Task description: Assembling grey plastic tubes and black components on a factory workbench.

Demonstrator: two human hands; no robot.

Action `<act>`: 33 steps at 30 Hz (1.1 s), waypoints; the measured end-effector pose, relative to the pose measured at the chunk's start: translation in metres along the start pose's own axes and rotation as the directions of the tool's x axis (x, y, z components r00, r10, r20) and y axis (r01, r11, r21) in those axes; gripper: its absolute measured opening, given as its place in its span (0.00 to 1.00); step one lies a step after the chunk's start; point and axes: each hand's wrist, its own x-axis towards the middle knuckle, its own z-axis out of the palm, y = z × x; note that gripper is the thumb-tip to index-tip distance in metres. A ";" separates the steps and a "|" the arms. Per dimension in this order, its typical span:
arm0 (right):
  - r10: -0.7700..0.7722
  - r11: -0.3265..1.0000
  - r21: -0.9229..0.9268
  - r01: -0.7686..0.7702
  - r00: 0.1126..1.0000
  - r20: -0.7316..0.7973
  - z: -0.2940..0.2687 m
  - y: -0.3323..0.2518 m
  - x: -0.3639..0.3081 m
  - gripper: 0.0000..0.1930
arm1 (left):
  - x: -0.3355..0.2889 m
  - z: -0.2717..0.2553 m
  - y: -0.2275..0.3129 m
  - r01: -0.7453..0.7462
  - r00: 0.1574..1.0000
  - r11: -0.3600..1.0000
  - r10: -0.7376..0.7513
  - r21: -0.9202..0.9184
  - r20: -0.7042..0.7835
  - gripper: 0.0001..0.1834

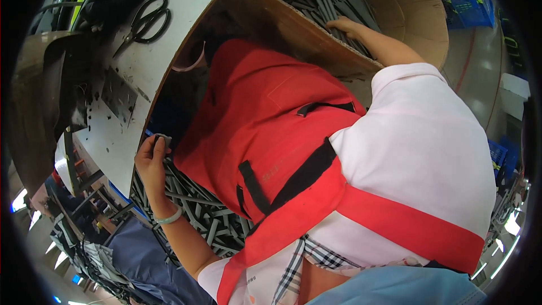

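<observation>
Two hands, one head-cam view. Left hand (150,161) is pinched on a small grey piece (164,138), right by the edge of a white table (116,142). Right hand (344,25) is way off to the other side, reaching into a big cardboard box (419,22) with the fingers down on a load of grey strips (323,1). Can't tell whether it's actually gripping one or just touching, the fingertips are too hard to make out.

As for how far along it is: one piece is in the fingers, and both heaps look far from used up. The box has plenty under the right hand, and a second heap of grey pieces (210,221) sits loose below the left hand, next to the wrist. Which pile counts as done and which as left, I honestly can't say from this.

So the grey stuff is basically at both hands, with the red apron (271,101) between them. Beyond the left hand, on the table, there's a dark flat piece (119,97) with scraps around it, then black-handled scissors (134,35) farther out, untouched.
</observation>
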 end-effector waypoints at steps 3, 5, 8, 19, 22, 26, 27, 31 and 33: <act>-0.063 0.903 -0.428 0.028 0.996 -0.069 -0.011 0.005 0.011 0.34 | 0.006 0.006 0.008 0.025 0.999 0.999 -0.026 -0.046 -0.029 0.13; -0.181 0.379 -0.924 0.054 0.983 -0.017 -0.013 0.020 0.027 0.36 | 0.008 0.007 0.019 0.021 0.999 0.998 -0.023 -0.062 -0.029 0.13; -0.627 0.454 -0.773 0.443 0.775 0.076 0.008 -0.050 0.015 0.24 | -0.002 0.009 0.042 -0.002 0.996 0.999 -0.002 -0.046 -0.092 0.13; -0.779 -0.529 -0.286 0.799 -0.323 0.538 0.290 -0.260 -0.184 0.16 | 0.024 0.023 0.067 -0.113 0.986 0.954 0.073 -0.278 -0.150 0.14; -0.676 -0.344 -0.490 0.801 0.151 0.721 0.319 -0.290 -0.198 0.24 | 0.018 0.014 0.074 -0.131 0.985 0.937 0.085 -0.323 -0.153 0.14; -0.561 -0.343 -0.507 0.791 0.260 0.786 0.338 -0.278 -0.227 0.16 | 0.009 -0.004 0.068 -0.151 0.978 0.897 0.074 -0.415 -0.195 0.15; -0.526 -0.318 -0.483 0.816 0.272 0.806 0.340 -0.264 -0.226 0.12 | 0.009 -0.007 0.065 -0.187 0.974 0.875 0.105 -0.447 -0.202 0.16; -0.428 0.247 -0.225 0.943 0.314 0.847 0.328 -0.189 -0.285 0.25 | -0.001 -0.015 0.056 -0.208 0.963 0.902 0.122 -0.379 -0.240 0.16; -0.453 0.248 -0.152 0.957 0.253 0.855 0.316 -0.169 -0.304 0.30 | -0.001 -0.015 0.057 -0.205 0.964 0.901 0.119 -0.382 -0.236 0.16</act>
